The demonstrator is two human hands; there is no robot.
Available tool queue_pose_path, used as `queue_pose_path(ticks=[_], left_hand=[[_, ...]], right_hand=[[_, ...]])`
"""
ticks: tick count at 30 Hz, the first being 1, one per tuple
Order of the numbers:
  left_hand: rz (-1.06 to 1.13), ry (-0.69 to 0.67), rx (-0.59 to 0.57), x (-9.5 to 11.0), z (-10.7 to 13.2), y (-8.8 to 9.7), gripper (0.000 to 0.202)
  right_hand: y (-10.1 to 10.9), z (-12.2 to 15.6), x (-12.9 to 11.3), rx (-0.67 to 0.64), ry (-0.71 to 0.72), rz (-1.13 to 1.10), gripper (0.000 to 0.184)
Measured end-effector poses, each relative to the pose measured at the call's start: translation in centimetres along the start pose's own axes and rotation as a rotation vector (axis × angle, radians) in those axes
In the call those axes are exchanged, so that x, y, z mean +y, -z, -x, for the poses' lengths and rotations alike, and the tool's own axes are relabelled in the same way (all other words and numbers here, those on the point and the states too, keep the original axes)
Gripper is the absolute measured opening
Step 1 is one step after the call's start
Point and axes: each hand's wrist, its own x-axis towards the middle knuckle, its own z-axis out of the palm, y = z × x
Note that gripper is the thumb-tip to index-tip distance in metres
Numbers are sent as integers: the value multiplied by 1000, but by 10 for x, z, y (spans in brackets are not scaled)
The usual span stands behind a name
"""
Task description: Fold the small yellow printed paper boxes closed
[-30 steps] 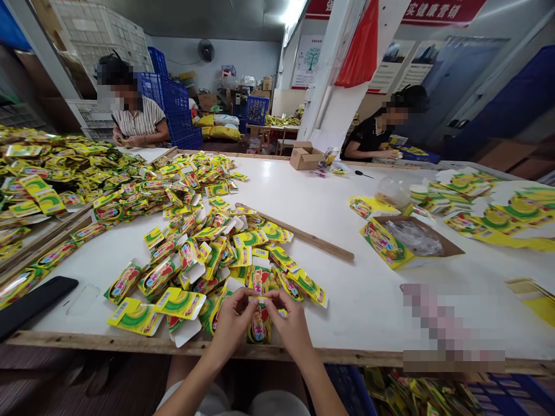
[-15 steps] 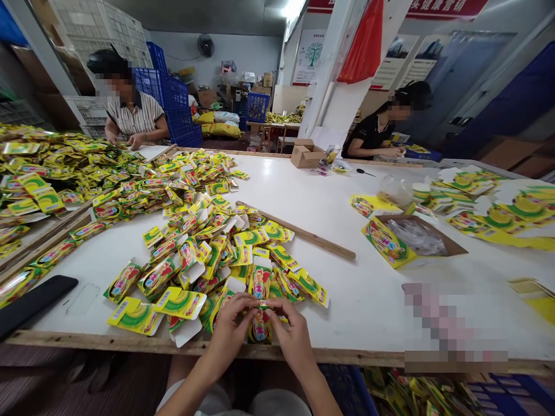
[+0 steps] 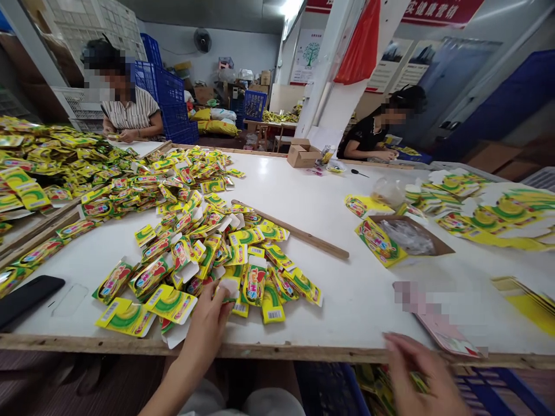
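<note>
My left hand (image 3: 207, 323) has its thumb and fingers closed on a small yellow-green carton (image 3: 229, 289) with a white end flap, at the near side of a loose pile of similar cartons (image 3: 191, 254). My right hand (image 3: 422, 375) is at the lower right, past the table's front edge and above a blue crate (image 3: 498, 387) with cartons in it. Its fingers are stretched out and somewhat blurred, with nothing seen between them. A carton with bright lettering (image 3: 254, 282) lies on the pile just right of my left hand.
A pink phone (image 3: 446, 329) lies by the front edge; a black phone (image 3: 30, 297) lies at left. A wooden strip (image 3: 299, 234) crosses the white table (image 3: 277, 185). An open box with plastic bags (image 3: 381, 242) stands right. Two people sit across the table.
Both hands were together on one carton at the table's front edge. My right hand has swung right over the crate, and that carton is gone. My left hand moved to another carton.
</note>
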Motion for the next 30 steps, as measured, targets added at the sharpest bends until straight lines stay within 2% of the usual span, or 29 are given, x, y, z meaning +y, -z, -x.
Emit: queue_pose_path(ticks=[3, 5, 7, 9, 12, 16, 22, 25, 27, 30], left_hand=[[288, 35, -32, 16, 4, 7, 10], [481, 79, -40, 24, 8, 5, 21], [662, 135, -95, 28, 11, -1, 30], [805, 180, -151, 26, 12, -11, 31], [904, 209, -146, 19, 11, -24, 29], [862, 220, -60, 7, 8, -34, 26], [736, 194, -142, -4, 4, -34, 19], [737, 154, -118, -1, 4, -35, 16], [767, 145, -70, 3, 5, -36, 17], [757, 140, -37, 7, 8, -36, 22]], right_hand=[[-61, 29, -49, -231, 38, -343, 22], [-95, 44, -74, -397, 44, -569, 20], [-118, 53, -87, -518, 25, -705, 20], [-132, 55, -90, -570, 0, -754, 19], [-142, 52, -83, -595, -19, -783, 19], [-152, 44, -72, -647, -3, -786, 23], [-156, 32, -74, -767, 118, -617, 17], [-156, 33, -77, -722, 155, -619, 18], [-157, 36, -77, -654, 114, -663, 14], [-157, 41, -74, -607, 74, -690, 21]])
